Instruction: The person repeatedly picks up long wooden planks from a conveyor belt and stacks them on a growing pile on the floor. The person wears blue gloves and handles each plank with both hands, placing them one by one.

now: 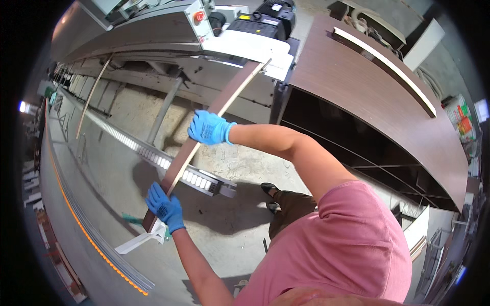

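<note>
A long, narrow dark-brown board [179, 161] with a pale edge slants across the middle of the view. My right hand [209, 127], in a blue glove, is closed around it near its middle. Lower down, my left hand [165, 208], gloved the same way, grips the board close to its near end. The far end lies at the white top plate [250, 45] of a machine. Between my hands, the board crosses above a rail of white rollers [196, 179]. A white bracket [148, 239] is beside the near end; whether they touch I cannot tell.
The machine, with a red button [199, 17] and a black motor [263, 23], stretches along the far left. On the right stands a dark-brown table [352, 66] with open compartments below and a light-edged strip [388, 71] on top. An orange-edged rail [97, 250] runs along the left.
</note>
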{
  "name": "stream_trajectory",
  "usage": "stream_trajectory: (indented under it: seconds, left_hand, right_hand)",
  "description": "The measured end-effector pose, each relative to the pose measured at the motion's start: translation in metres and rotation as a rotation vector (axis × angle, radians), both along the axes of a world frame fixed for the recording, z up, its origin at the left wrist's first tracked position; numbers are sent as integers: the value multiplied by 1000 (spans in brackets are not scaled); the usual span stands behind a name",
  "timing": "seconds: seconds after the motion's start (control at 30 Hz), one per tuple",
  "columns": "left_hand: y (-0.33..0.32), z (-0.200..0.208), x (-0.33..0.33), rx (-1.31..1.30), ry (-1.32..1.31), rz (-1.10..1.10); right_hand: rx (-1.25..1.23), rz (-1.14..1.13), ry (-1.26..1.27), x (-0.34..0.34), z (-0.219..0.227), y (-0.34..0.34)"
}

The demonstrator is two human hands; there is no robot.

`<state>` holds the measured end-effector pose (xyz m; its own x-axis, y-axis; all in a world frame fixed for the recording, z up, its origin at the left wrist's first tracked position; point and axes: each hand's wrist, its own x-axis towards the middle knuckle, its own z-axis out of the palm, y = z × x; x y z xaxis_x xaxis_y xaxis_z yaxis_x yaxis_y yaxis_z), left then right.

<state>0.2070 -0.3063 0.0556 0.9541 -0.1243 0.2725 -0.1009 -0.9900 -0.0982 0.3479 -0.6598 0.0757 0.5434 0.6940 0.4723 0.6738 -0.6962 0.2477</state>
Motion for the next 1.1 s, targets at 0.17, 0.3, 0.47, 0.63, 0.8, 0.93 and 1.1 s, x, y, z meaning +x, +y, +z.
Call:
stream_trajectory:
  seconds: [0.17,0.3,0.47,0.63,0.8,0.93,1.1]
  left_hand:
    - [-26,31,-10,-187,-26,-305]
    - [-108,84,-20,-290,-77,-579]
    - [-253,115,-2,-417,-71,-792]
    - [-446,132,17,-476,34,-976]
    - [-604,112,56,-497,57,-1144]
    - [-742,108,66,-463,259,-1198]
    - [-845,69,93,-455,179,-1223]
  right_hand:
    - [4,-67,14,-108,27,-72]
    - [135,-241,331,-188,59,-158]
    - [178,-573,487,-257,131,-289]
    - [267,-858,307,-306,129,-449]
    - [242,-996,435,-316,108,-583]
    - [277,-1130,504,-333,89,-685]
    - [329,-1124,412,-335,58,-766]
